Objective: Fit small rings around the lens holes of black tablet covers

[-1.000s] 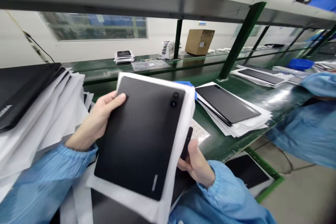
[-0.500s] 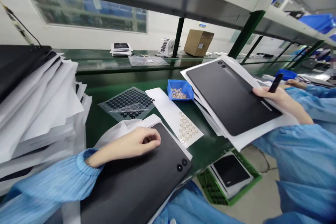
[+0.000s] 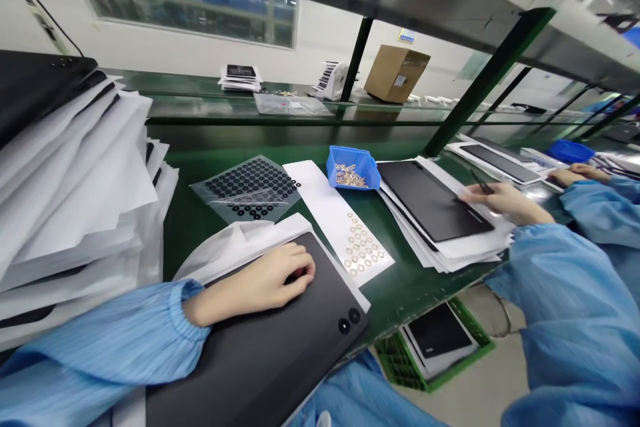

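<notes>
A black tablet back cover (image 3: 260, 360) with two camera rings at its right corner lies on white sheets in front of me. My left hand (image 3: 265, 277) rests on it, fingers curled toward the thumb; anything inside them is hidden. Farther right, my right hand (image 3: 507, 203) is closed on thin black tweezers (image 3: 481, 181). Its fingertips are at the right edge of another black tablet cover (image 3: 430, 200), which lies on a stack of white sheets. Between the two covers, a white strip (image 3: 315, 193) carries several small gold rings (image 3: 363, 247).
A blue bin (image 3: 370, 180) holds small gold parts. Black rings sit on a clear sheet (image 3: 247, 187). Tall paper-interleaved stacks (image 3: 90, 193) stand left. A green crate (image 3: 480, 347) is below the table edge. A co-worker's hands (image 3: 580, 173) are at far right.
My right hand has lowered the black tablet cover with its white sheets from mid-air onto the stack beside the blue bin. My left hand stays on the near cover, and the view has shifted slightly.
</notes>
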A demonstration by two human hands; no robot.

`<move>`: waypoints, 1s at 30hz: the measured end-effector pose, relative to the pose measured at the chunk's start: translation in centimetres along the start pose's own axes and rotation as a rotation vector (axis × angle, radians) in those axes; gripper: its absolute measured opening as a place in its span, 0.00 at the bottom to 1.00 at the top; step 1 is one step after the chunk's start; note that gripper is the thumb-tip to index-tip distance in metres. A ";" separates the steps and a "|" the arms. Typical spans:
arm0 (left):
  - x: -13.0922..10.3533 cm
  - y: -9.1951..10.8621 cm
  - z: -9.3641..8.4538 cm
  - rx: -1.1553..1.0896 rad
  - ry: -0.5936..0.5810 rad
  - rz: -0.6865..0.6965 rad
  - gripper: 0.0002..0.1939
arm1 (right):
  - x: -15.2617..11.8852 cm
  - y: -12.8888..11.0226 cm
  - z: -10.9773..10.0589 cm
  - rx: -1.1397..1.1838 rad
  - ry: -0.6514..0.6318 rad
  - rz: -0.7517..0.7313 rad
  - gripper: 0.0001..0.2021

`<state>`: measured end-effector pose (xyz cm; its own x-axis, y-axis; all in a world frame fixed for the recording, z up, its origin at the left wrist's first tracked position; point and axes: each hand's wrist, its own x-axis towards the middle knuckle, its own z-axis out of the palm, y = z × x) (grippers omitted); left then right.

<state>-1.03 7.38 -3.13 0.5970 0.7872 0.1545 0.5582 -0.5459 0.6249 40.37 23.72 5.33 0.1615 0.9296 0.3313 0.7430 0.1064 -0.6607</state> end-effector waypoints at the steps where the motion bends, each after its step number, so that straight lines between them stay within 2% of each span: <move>1: 0.0 0.0 0.0 0.007 -0.004 0.001 0.11 | 0.1 -0.4 -0.3 -0.032 0.024 0.060 0.14; 3: 0.1 0.1 -0.1 0.020 -0.017 0.005 0.12 | -0.5 -1.6 -0.4 -0.069 0.107 0.159 0.15; 5: 0.2 0.1 -0.1 0.031 -0.034 0.013 0.12 | -2.7 -3.3 0.7 0.025 0.250 0.153 0.21; 7: 0.2 0.0 -0.1 0.038 -0.050 0.018 0.12 | -6.6 -5.2 2.9 0.310 0.423 0.034 0.23; 8: 0.2 -0.1 0.0 0.046 -0.055 0.022 0.12 | -9.0 -6.2 4.3 0.395 0.411 -0.049 0.25; 9: 0.2 -0.1 0.1 0.063 -0.054 0.034 0.11 | -11.6 -7.0 5.6 0.453 0.351 -0.111 0.26; 10: 0.1 -0.1 0.2 0.091 -0.045 0.055 0.11 | -14.1 -7.8 6.9 0.500 0.193 -0.110 0.27; 12: -0.3 0.1 0.5 0.158 -0.025 0.125 0.11 | -18.8 -8.8 9.0 0.612 -0.112 0.043 0.26; 13: -0.5 0.4 0.6 0.186 -0.021 0.167 0.11 | -20.8 -9.0 9.7 0.662 -0.219 0.097 0.26; 14: -0.7 0.7 0.8 0.204 -0.026 0.205 0.11 | -22.4 -9.1 10.2 0.696 -0.286 0.131 0.23; 16: -1.1 1.5 1.3 0.212 -0.064 0.261 0.12 | -24.6 -8.9 10.6 0.737 -0.328 0.133 0.17; 19: -1.6 2.7 2.1 0.237 -0.132 0.322 0.14 | -26.3 -8.5 10.8 0.773 -0.289 0.116 0.09; 22: -1.9 3.1 3.0 0.284 -0.138 0.353 0.18 | -26.9 -8.5 11.3 0.803 -0.245 0.138 0.05; 26: -1.9 3.0 3.6 0.332 -0.107 0.359 0.20 | -26.8 -9.2 11.7 0.761 -0.165 0.128 0.05; 30: -1.8 3.2 3.6 0.396 -0.037 0.350 0.21 | -26.2 -10.0 11.4 0.676 -0.146 0.118 0.07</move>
<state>1.75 3.21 -4.21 0.8026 0.5315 0.2708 0.4923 -0.8466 0.2024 21.35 2.36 -4.40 0.0920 0.9814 0.1686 0.1514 0.1536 -0.9765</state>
